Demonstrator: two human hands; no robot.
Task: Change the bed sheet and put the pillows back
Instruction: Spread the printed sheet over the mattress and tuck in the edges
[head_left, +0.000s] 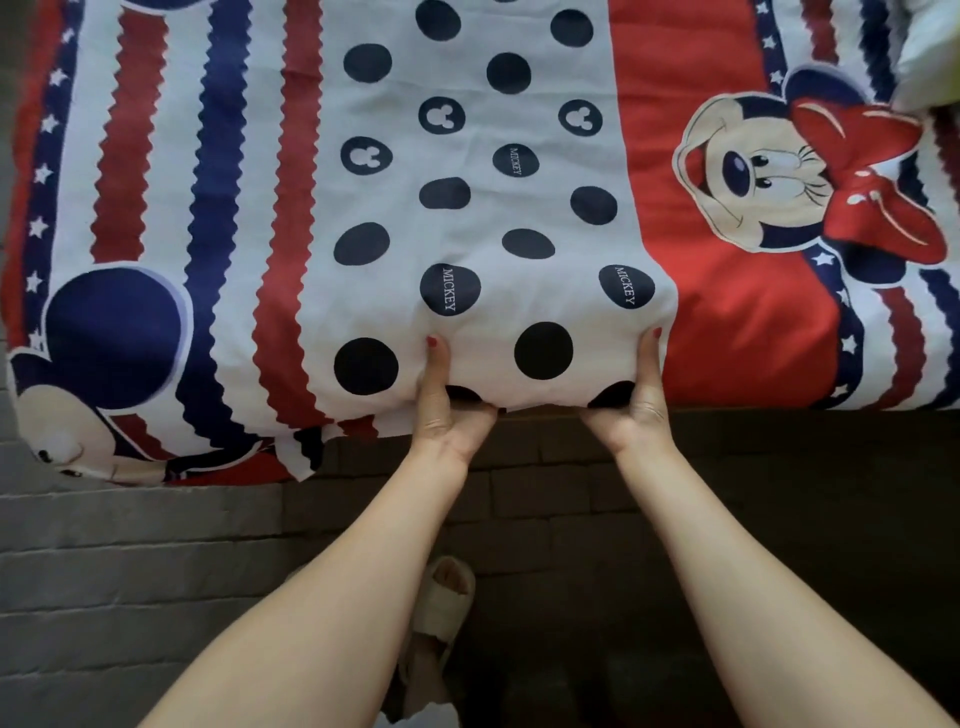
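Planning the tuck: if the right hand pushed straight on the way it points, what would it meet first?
The right hand already grips the bed sheet edge, thumb on top. Pushed straight on, it would likely meet only more sheet across the bed, though depth is unclear.

Below me I see a grey brick floor (130, 545), darker toward the right, and a beige open-toed sandal (441, 597) on one foot.
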